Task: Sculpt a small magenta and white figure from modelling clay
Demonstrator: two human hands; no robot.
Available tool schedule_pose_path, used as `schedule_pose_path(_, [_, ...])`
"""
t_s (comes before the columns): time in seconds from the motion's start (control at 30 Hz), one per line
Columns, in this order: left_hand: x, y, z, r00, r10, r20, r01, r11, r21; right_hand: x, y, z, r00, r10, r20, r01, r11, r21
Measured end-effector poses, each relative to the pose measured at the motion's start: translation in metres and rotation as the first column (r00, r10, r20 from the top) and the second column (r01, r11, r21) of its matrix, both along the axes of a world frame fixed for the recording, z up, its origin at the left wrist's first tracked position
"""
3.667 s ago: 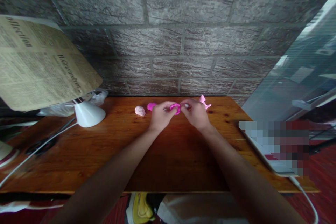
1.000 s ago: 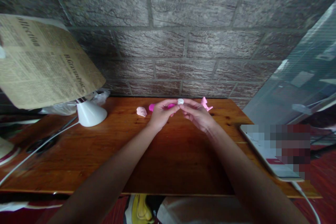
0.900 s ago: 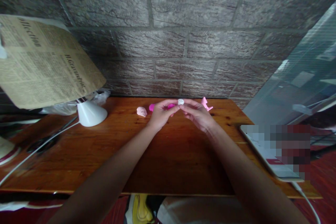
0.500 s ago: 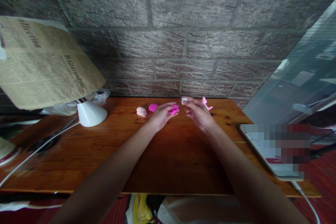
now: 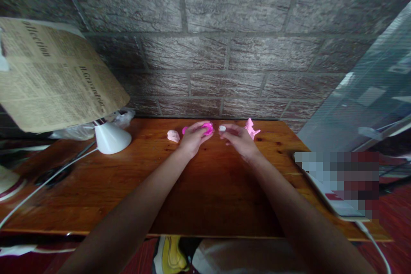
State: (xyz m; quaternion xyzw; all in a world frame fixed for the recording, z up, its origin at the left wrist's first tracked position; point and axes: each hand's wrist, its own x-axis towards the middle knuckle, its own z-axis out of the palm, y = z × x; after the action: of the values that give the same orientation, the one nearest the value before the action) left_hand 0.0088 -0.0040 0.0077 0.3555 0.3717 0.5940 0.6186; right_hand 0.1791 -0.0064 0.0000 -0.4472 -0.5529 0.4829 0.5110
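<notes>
Two bare hands meet over the far part of a wooden table [image 5: 212, 192], close together but not touching. The left hand [image 5: 192, 140] pinches a bright magenta piece [image 5: 208, 128] between thumb and fingers. The right hand [image 5: 240, 139] holds a small white lump [image 5: 222, 128] at its fingertips, thumb and index finger closed on it, the other fingers curled. Just left of the left hand lie a pale pink lump [image 5: 173, 136] and, partly hidden by that hand, a magenta lump [image 5: 184, 130]. Beside the right hand is a light pink pointed shape [image 5: 251, 128] (small prongs stick out of it). A newsprint-shaded lamp [image 5: 111, 139] stands at left; a brick wall [image 5: 205, 13] rises behind.
</notes>
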Motion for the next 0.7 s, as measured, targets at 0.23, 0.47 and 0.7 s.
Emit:
schedule_pose_path(0.23, [0.000, -0.001, 0.000, 1.000, 0.029, -0.001, -0.029, 1.000, -0.007, 0.003, 0.005, -0.015, 0.906, -0.091, 0.412, -0.004, 0.975, 0.223])
schedule_pose_path(0.47, [-0.001, 0.001, 0.004, 0.989, -0.030, 0.146, 0.029, 1.000, 0.009, 0.008, 0.006, -0.022, 0.873, -0.021, 0.487, -0.069, 0.984, 0.165])
schedule_pose_path(0.7, [-0.001, 0.002, -0.005, 0.989, -0.111, 0.092, 0.106, 0.992, 0.065, 0.006, 0.002, -0.004, 0.957, -0.041, 0.288, 0.007, 0.993, 0.118])
